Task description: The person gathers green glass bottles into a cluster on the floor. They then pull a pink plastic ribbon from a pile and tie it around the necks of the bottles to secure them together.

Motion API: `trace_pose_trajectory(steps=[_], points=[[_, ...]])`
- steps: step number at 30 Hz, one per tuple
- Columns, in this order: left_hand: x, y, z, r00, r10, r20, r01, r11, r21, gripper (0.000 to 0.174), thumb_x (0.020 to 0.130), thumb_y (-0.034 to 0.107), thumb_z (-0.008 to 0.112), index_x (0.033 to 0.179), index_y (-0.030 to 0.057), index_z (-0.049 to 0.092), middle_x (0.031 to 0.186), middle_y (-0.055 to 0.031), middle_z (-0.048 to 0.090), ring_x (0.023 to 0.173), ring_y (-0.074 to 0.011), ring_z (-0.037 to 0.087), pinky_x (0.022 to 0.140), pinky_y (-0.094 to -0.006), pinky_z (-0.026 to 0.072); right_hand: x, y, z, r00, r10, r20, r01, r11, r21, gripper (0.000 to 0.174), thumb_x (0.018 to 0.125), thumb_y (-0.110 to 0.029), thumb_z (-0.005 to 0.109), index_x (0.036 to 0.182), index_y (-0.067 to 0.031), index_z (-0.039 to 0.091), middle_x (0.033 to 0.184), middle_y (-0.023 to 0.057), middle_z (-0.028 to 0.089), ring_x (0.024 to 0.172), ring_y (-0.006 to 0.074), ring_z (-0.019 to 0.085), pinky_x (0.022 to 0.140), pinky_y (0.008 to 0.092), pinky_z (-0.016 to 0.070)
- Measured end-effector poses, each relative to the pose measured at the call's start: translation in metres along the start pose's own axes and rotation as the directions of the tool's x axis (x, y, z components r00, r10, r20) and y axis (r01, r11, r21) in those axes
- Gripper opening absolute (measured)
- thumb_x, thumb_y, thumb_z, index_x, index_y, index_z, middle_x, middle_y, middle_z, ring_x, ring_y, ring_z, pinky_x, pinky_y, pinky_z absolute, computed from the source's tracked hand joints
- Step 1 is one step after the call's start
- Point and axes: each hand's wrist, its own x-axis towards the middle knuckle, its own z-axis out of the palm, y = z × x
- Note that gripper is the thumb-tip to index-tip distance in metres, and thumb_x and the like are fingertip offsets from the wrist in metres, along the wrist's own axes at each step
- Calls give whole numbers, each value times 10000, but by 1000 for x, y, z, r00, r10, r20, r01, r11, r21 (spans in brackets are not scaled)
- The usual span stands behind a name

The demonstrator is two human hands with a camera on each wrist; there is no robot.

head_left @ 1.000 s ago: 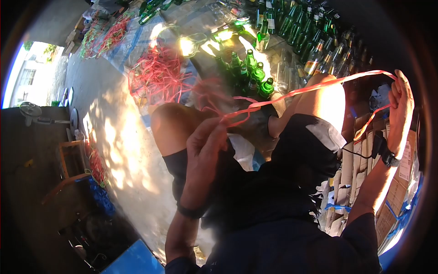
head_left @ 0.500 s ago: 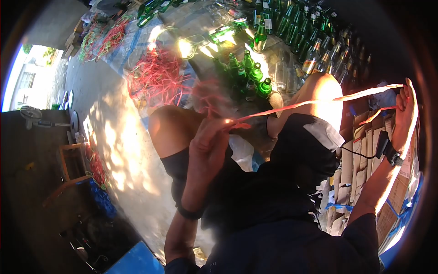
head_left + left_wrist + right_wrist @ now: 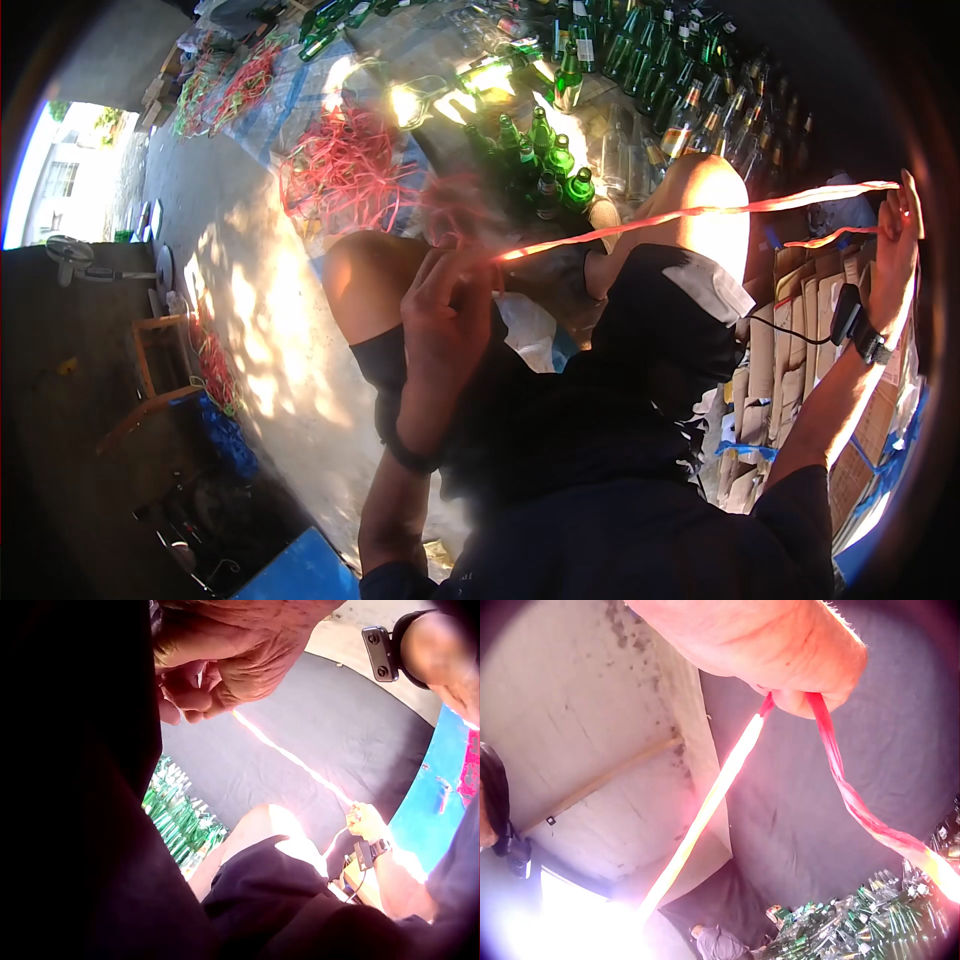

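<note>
A pink-red plastic twine (image 3: 680,213) stretches nearly straight between two raised hands. My left hand (image 3: 440,315), above the left thigh, pinches one end between thumb and fingers. Out at the right, my right hand (image 3: 895,255) holds the other end, and a short tail (image 3: 830,237) hangs from it toward the knee. In the right wrist view the twine (image 3: 712,806) leaves the curled hand (image 3: 795,656) at two places. The left wrist view shows the left hand's knuckles (image 3: 247,660) close up, its fingertips partly hidden.
A heap of tangled pink twine (image 3: 345,170) lies on the floor ahead. Several green bottles (image 3: 545,160) stand beyond the knees, with a large bottle pile (image 3: 660,60) behind. Flattened cardboard (image 3: 790,350) is stacked at the right. Another person (image 3: 718,941) appears far off.
My right hand has moved outward to the right and slightly down. The sagging twine has drawn straight, and the loop near my left hand no longer shows.
</note>
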Motion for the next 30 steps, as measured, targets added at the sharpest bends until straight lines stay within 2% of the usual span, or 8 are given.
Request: trace_pose_trajectory(steps=[6, 11, 13, 17, 18, 20, 23, 30], points=[[0, -16, -5, 998, -44, -46, 44, 999, -8, 74, 980, 5, 655, 1039, -13, 697, 926, -60, 691, 823, -103, 640, 719, -241, 502, -13, -5, 2, 997, -77, -10, 76, 995, -67, 367, 1072, -190, 569, 1364, 29, 608, 885, 21, 503, 623, 72, 306, 568, 215, 278], [0, 14, -5, 1000, -27, -14, 27, 1000, 16, 110, 959, -3, 668, 1063, -20, 698, 956, -84, 697, 833, -142, 662, 753, -256, 518, -32, -36, 62, 983, 183, -24, -185, 976, -112, 368, 1092, -240, 528, 1346, 12, 616, 916, -8, 530, 609, 32, 296, 498, 182, 245], [-5, 26, 1, 990, 144, -7, -143, 986, 85, 142, 929, -23, 675, 1068, -30, 699, 966, -107, 691, 823, -193, 676, 764, -271, 523, -74, -47, 107, 955, 214, 207, -170, 962, -213, 375, 1085, -294, 535, 1307, -8, 631, 934, -29, 568, 602, -9, 302, 466, 172, 211], [-20, 55, 22, 967, 229, 109, -232, 973, 9, 171, 877, -56, 687, 1042, -22, 712, 954, -143, 678, 794, -284, 675, 704, -326, 543, -166, -62, 202, 730, 301, 614, -237, 954, -185, 529, 802, -229, 840, 1260, -44, 650, 1084, 13, 628, 656, 10, 376, 602, 183, 331], [-26, 58, 27, 967, 228, 111, -230, 973, 9, 171, 877, -56, 687, 1042, -22, 712, 954, -143, 678, 794, -284, 675, 704, -326, 543, -168, -78, 216, 532, 408, 742, -106, 901, -420, 622, 735, -173, 899, 1289, -62, 637, 1126, 31, 645, 679, 30, 397, 609, 193, 372], [-35, 63, 35, 956, 256, 142, -253, 967, -36, 214, 843, -68, 702, 1047, -7, 723, 946, -146, 679, 784, -292, 675, 674, -355, 550, -191, -66, 242, 434, 239, 869, 2, 964, -267, 639, 702, -86, 908, 1271, -48, 622, 1187, 84, 670, 699, 168, 553, 636, 306, 487], [-43, 64, 42, 951, 282, 125, -279, 960, -37, 248, 825, -76, 703, 1060, 0, 722, 941, -137, 674, 783, -290, 679, 666, -366, 549, -215, -53, 249, 326, 278, 904, -39, 959, -281, 445, 780, -43, 834, 1178, -12, 639, 1028, 159, 689, 880, 338, 696, 708, 385, 541], [-49, 45, 43, 978, 111, 174, -114, 993, 5, 159, 868, -48, 693, 1019, 4, 701, 957, -149, 673, 809, -331, 688, 672, -372, 551, -201, -58, 233, 384, 377, 843, -109, 925, -364, 110, 888, -78, 758, 845, -4, 688, 724, 110, 670, 639, 236, 664, 587, 324, 497]])
